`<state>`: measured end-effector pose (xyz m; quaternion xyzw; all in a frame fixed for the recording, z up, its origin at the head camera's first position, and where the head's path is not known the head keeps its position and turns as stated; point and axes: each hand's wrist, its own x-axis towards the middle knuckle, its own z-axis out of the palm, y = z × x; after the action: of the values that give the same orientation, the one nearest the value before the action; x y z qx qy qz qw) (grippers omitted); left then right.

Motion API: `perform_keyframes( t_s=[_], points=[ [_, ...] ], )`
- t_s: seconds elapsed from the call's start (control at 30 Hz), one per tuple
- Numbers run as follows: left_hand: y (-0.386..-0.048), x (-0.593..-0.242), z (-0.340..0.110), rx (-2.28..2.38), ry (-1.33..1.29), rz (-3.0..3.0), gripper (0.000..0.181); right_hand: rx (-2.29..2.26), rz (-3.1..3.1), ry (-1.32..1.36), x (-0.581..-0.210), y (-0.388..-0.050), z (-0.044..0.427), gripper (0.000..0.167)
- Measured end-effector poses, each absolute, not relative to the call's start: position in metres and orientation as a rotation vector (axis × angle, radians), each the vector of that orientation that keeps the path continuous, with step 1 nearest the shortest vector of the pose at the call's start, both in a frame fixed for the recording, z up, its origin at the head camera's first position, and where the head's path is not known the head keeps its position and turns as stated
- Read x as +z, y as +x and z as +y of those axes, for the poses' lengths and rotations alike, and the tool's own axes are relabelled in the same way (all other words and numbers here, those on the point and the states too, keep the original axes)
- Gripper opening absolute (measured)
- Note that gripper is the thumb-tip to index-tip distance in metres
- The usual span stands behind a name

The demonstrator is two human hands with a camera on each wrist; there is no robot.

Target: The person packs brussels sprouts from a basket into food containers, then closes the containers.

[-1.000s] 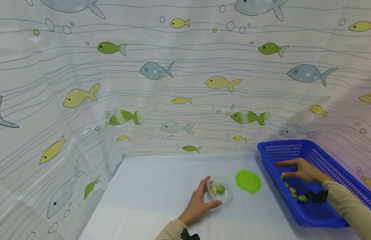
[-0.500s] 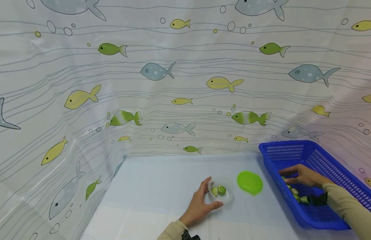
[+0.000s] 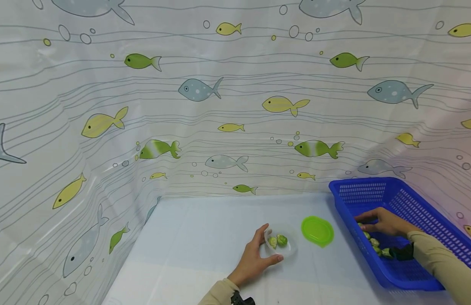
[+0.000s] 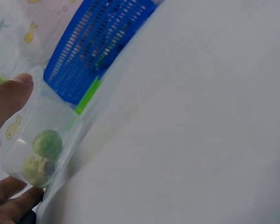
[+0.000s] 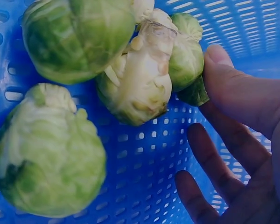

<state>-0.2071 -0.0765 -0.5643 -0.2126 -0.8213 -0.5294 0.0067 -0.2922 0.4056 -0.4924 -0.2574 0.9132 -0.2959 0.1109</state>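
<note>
My left hand (image 3: 252, 258) curls round a small clear plastic container (image 3: 292, 249), thumb on the near side, fingers on the far side. Two Brussels sprouts (image 4: 47, 144) lie in the container's bottom. Inside the blue basket (image 3: 384, 277), my right hand (image 3: 389, 222) is down at its left wall. In the right wrist view, the thumb presses the farthest Brussels sprout (image 5: 185, 60) and the index finger reaches behind it; the index fingertip is hidden. More Brussels sprouts (image 5: 49, 154) lie nearer that camera on the perforated basket floor.
A bright green lid (image 3: 317, 231) lies flat on the white table (image 3: 189, 237) between the container and the basket. Behind and to the sides hangs a fish-patterned curtain (image 3: 228, 144). The basket's raised rim surrounds the right hand.
Over the first half second my right hand lowered towards the sprouts in the basket and its fingers closed in. Since then it has stayed there. The left hand and container have hardly moved.
</note>
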Motion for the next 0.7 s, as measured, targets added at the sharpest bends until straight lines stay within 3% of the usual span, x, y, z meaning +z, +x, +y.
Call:
perform_keyframes(
  t_s=[0.7],
  points=[
    [-0.2048, -0.5617, -0.0762, -1.631, -0.66, -2.588, 0.098, -0.92, 2.622, -0.683, -0.4907, -0.2918, 0.4047, 0.033]
  ],
)
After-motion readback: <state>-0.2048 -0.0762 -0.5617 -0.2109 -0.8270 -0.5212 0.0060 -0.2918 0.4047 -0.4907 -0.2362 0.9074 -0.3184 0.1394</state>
